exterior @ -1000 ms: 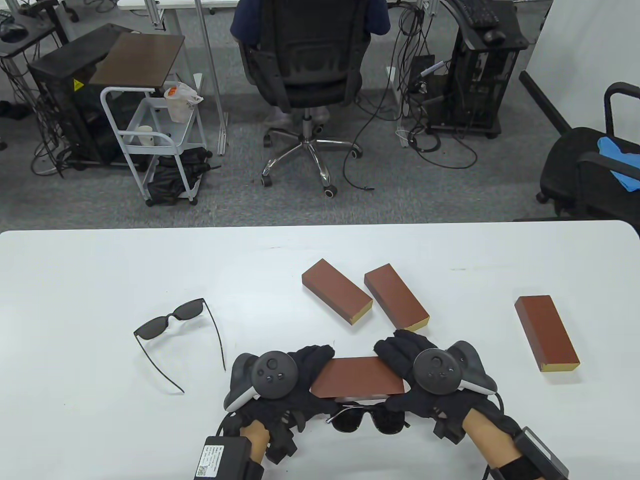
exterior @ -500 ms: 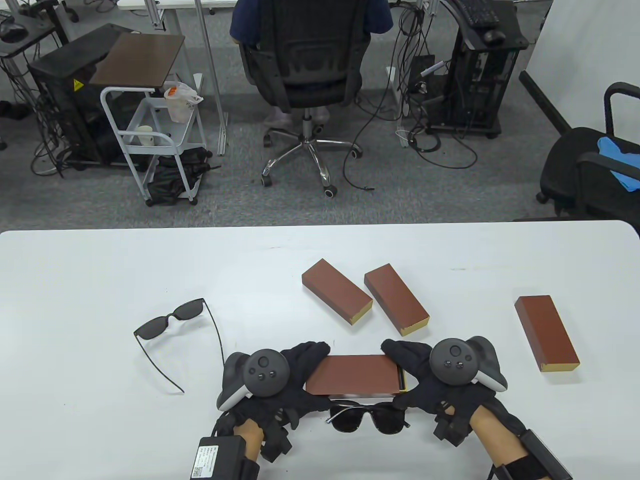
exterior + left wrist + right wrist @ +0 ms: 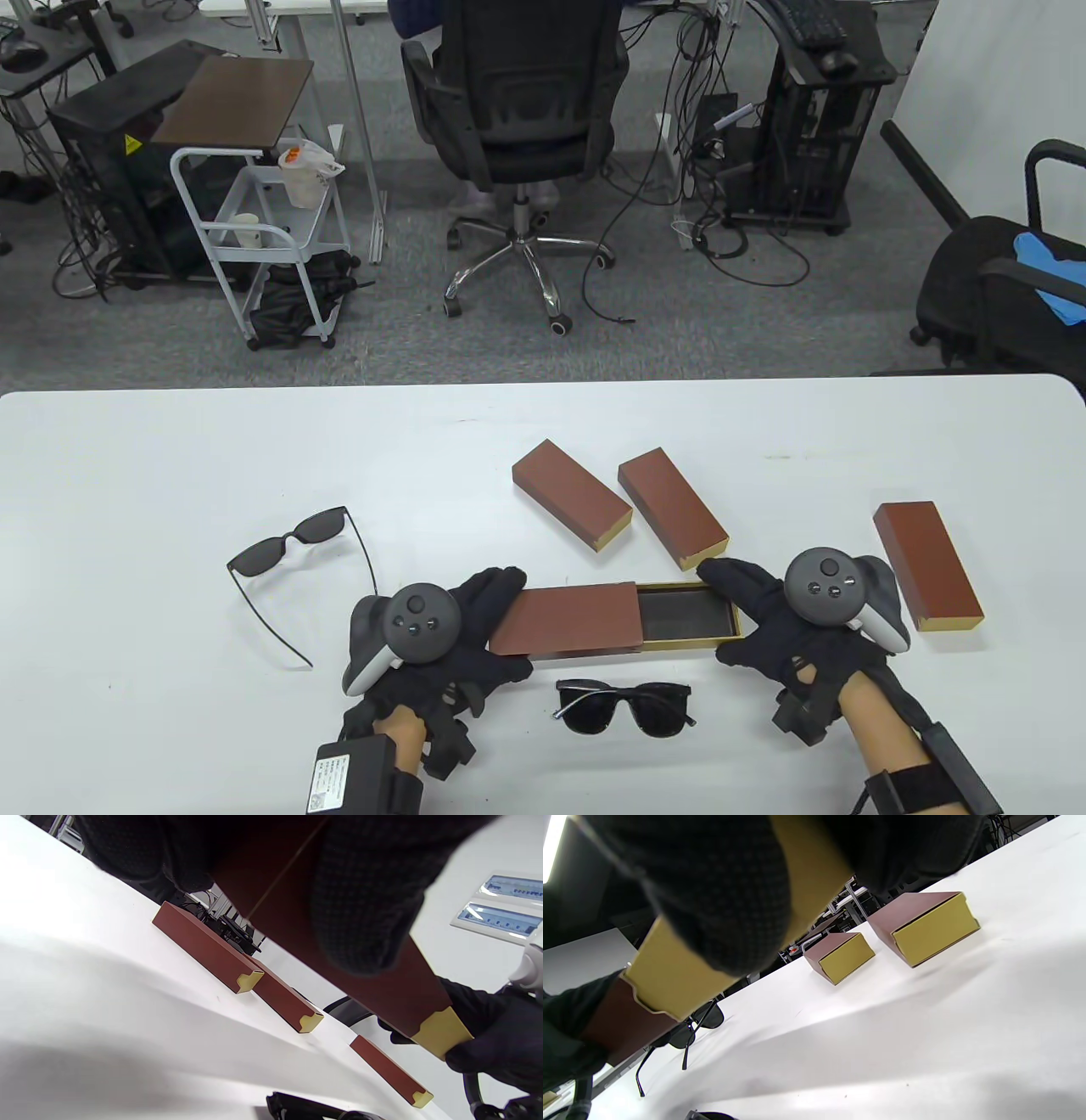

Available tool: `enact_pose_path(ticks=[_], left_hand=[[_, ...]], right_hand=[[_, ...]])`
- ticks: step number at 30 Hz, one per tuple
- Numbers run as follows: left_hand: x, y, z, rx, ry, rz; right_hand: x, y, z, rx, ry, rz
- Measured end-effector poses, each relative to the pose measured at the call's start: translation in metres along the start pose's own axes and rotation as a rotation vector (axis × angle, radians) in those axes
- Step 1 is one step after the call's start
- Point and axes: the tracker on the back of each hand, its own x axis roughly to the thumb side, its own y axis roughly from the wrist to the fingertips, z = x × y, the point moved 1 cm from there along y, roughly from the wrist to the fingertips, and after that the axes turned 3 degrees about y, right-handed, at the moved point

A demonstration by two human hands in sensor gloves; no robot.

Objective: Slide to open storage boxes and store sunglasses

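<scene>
Hands (image 3: 611, 628) apart, box (image 3: 568, 621) slid open (tray (image 3: 687, 613) out)

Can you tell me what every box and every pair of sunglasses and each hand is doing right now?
Held box: slid partly open, dark tray showing, nothing in it.
Left hand: grips the brown sleeve.
Right hand: grips the gold tray end.
Folded sunglasses: on the table, near the held box.
Open sunglasses: arms spread, lying on the table.
Three other boxes: shut.
</scene>
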Motion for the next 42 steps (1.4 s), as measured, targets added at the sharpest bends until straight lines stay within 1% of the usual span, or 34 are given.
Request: enact_pose_path(ticks=[4, 6, 10, 11, 12, 14, 16, 18, 21, 24, 30, 32, 34, 37, 39, 40, 42], left_hand=[[-0.002, -0.001, -0.001, 0.018, -0.063, 0.008], [-0.005, -0.002, -0.001, 0.029, -0.142, 0.017], [-0.012, -0.006, 0.002, 0.102, -0.317, 0.051], [-0.015, -0.007, 0.002, 0.137, -0.410, 0.072], [-0.017, -0.007, 0.002, 0.155, -0.459, 0.093], [-0.022, -0.010, -0.001, 0.182, -0.595, 0.180], [-0.026, -0.010, -0.005, 0.150, -0.687, 0.229], [-0.029, -0.010, -0.010, 0.120, -0.800, 0.250], [-0.033, -0.010, -0.017, 0.074, -0.917, 0.272], [-0.034, -0.011, -0.020, 0.051, -0.969, 0.287], [-0.032, -0.009, -0.027, -0.004, -1.089, 0.261], [-0.033, -0.009, -0.026, 0.034, -1.117, 0.254], [-0.032, -0.009, -0.024, 0.096, -1.097, 0.267], [-0.033, -0.011, -0.022, 0.133, -1.098, 0.274], [-0.034, -0.012, -0.021, 0.159, -1.105, 0.280], [-0.036, -0.014, -0.020, 0.182, -1.105, 0.288], [-0.038, -0.016, -0.017, 0.227, -1.105, 0.293]], right_hand=[[-0.001, -0.001, -0.005, -0.017, 0.037, -0.014], [0.000, -0.002, -0.007, -0.019, 0.060, -0.025], [0.003, -0.003, -0.011, -0.050, 0.112, -0.045], [0.005, -0.003, -0.012, -0.056, 0.119, -0.053], [0.005, -0.004, -0.013, -0.061, 0.120, -0.058], [0.008, -0.004, -0.014, -0.089, 0.140, -0.072], [0.009, -0.004, -0.014, -0.100, 0.160, -0.080], [0.010, -0.004, -0.013, -0.111, 0.183, -0.086], [0.012, -0.003, -0.011, -0.120, 0.203, -0.094], [0.014, -0.003, -0.009, -0.123, 0.217, -0.098], [0.016, -0.003, -0.005, -0.127, 0.253, -0.099], [0.016, -0.003, -0.004, -0.125, 0.253, -0.100], [0.019, -0.003, -0.003, -0.136, 0.261, -0.110], [0.021, -0.002, -0.002, -0.132, 0.268, -0.117], [0.020, -0.002, 0.001, -0.126, 0.276, -0.099], [0.019, -0.002, 0.003, -0.125, 0.264, -0.069], [0.016, -0.002, 0.009, -0.105, 0.191, -0.021]])
